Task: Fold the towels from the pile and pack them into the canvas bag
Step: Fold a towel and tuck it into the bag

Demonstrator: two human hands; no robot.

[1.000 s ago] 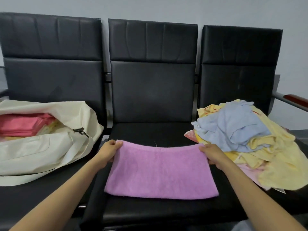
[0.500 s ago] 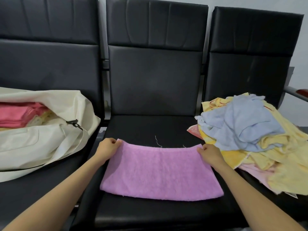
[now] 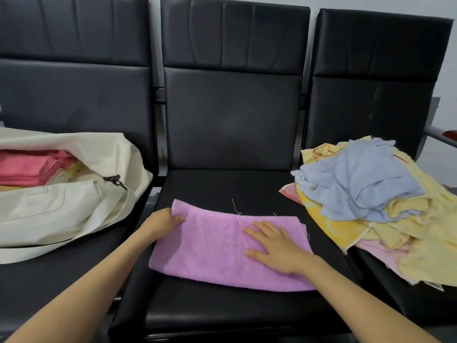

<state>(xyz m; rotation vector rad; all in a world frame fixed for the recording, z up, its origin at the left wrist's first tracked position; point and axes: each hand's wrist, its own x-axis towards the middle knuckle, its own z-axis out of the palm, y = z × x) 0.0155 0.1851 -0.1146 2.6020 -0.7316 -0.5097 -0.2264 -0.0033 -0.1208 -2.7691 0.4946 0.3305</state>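
Note:
A purple towel (image 3: 212, 248), folded to a long strip, lies flat on the middle black seat (image 3: 222, 315). My left hand (image 3: 163, 222) grips the towel's far left corner, thumb on top. My right hand (image 3: 274, 245) lies flat and open on the towel's right half, fingers spread. The cream canvas bag (image 3: 61, 204) sits open on the left seat with folded pink towels (image 3: 29, 167) and pale yellow ones inside. The pile of loose towels (image 3: 385, 209), blue on yellow and pink, covers the right seat.
Three black padded chairs stand in a row against a grey wall. The bag's strap (image 3: 49, 246) trails over the left seat's front. An armrest (image 3: 445, 134) juts out at the far right. Bare seat shows in front of the purple towel.
My right hand let go of the towel's right corner and moved inward to lie flat on top of it. The left hand still holds its corner. The camera moved closer.

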